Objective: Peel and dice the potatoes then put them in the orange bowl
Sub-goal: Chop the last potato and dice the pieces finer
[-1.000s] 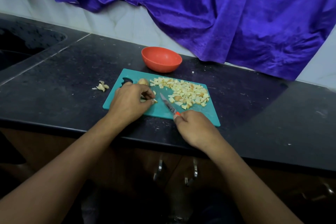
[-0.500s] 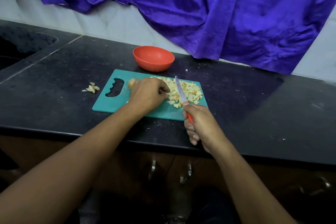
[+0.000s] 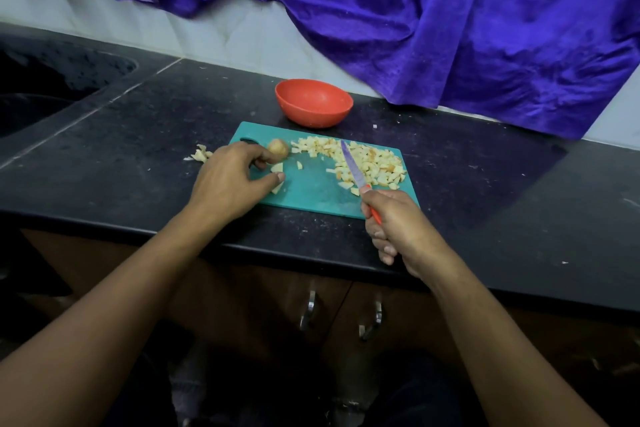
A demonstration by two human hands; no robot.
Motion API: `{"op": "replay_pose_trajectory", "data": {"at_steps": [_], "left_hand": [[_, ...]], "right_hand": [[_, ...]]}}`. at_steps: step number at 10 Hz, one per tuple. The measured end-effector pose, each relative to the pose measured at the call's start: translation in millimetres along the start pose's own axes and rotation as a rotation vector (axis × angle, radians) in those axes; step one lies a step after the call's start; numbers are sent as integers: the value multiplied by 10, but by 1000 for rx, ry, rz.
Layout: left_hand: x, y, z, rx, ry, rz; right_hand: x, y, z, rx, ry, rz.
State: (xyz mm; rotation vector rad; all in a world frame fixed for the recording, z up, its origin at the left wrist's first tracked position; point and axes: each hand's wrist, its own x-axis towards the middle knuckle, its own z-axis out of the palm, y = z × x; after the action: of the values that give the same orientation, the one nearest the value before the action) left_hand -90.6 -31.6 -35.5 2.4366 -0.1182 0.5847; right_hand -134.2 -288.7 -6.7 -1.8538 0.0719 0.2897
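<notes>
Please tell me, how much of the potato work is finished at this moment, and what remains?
Done: a large pile of diced potato lies on the teal cutting board, with peels beside it. In hand: the right hand grips the knife over the pile; the left hand reaches for some bigger pieces near a small rounded potato piece. Left: dicing those, then transferring everything, since the orange bowl looks empty.

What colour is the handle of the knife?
The knife handle is orange-red; the head view shows it.
</notes>
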Motion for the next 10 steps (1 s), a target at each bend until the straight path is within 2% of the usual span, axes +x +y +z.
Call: {"op": "replay_pose_trajectory", "data": {"at_steps": [2,6,7,8,10], "left_hand": [[-32,16,-2,52,-51,-1],[54,250,135,-86,-176,49],[8,155,98,-108,-155,29],[-12,108,68,-84,-149,15],[3,168,93,-62,-141,-4]], "right_hand": [[-17,-5,-1,-30,-8,-1],[-48,-60,40,-106,7,19],[-64,-107,86,-243,1,13],[-90,-215,154,-536,-18,47],[-111,-599,344,-967,-13,48]]}}
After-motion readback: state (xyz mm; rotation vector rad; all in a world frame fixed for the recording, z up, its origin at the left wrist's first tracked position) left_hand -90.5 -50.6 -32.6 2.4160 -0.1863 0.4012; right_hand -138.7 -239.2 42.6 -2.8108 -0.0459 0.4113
